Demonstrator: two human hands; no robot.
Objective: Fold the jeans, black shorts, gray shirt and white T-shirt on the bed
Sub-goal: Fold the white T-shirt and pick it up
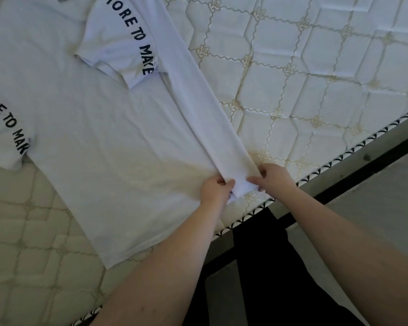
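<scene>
White cotton T-shirt with dark lettering (99, 142) lies flat on the quilted cream mattress (316, 74), collar cut off above. I see my left hand (216, 190) and right hand (272, 176) pinching its folded hem corner.

From my remote seat I see a bare quilted bed (316, 67) filling most of the view, cream with a stitched diamond pattern and a black-and-white corded edge running from 3 o'clock down to 7 o'clock. Directly on it lies a white T-shirt (99, 142), spread flat from 10 o'clock toward the centre, its 1 o'clock side folded inward with a lettered sleeve on top.
</scene>
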